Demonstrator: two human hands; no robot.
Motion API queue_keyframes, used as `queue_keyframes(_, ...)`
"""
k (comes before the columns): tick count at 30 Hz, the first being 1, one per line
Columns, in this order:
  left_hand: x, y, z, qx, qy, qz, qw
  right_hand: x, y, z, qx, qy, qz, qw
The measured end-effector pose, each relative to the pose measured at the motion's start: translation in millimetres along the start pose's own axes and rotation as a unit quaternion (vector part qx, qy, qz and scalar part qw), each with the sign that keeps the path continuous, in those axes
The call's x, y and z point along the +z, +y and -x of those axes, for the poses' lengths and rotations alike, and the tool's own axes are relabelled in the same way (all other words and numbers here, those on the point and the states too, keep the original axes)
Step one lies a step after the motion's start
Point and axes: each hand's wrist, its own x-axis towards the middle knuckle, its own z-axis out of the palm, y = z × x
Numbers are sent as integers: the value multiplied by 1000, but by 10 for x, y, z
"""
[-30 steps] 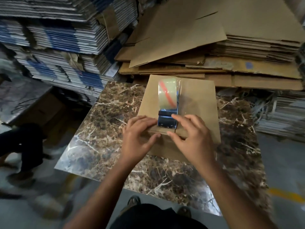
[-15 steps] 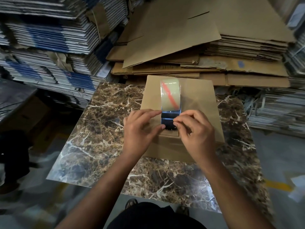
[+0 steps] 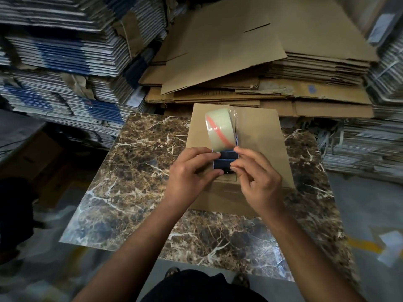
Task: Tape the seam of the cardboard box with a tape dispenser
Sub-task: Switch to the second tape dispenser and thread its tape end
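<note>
both hands are gripping the dark blue tape dispenser point(image 3: 224, 161) with clear tape roll, lying on the flat brown cardboard box point(image 3: 261, 136) atop the marble-patterned table point(image 3: 135, 171): left hand point(image 3: 192, 177) pinching its left side, right hand point(image 3: 257, 179) its right.

From my feed the scene is dim overall, with soft light that seems to fall from above and slightly far, brightening the flat cardboard sheets point(image 3: 229, 51) at the far side. The marble tabletop point(image 3: 139, 171) carries a pale bluish sheen along its near left corner, and the tape roll point(image 3: 220, 129) shows mild glare. Both hands throw faint shadows near them. Wide-angle bending curves the stacked bundles point(image 3: 54, 62) at the left and right edges, where I see smeared blur; the near left floor point(image 3: 43, 275) is dark and probably motion-blurred, so detail there is lost
</note>
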Motion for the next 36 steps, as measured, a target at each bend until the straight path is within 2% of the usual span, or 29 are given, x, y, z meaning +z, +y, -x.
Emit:
queue_keyframes(10,28,-8,22,8,1,-1,1000,61,-83,77,21,14,57,998)
queue_keyframes(17,-21,71,-48,-51,-7,18,999,87,-108,94,20,12,83,996)
queue_keyframes(24,-43,58,-95,-13,-62,-19,998,94,-106,127,48,-4,45,998)
queue_keyframes(28,-36,70,-81,-38,-48,13,998,86,-118,97,42,11,5,999)
queue_keyframes(31,-15,93,-49,-44,-30,37,998,113,-173,127,41,31,42,998)
queue_keyframes(36,-15,64,-73,-18,-49,1,999,147,-218,199,68,27,78,994)
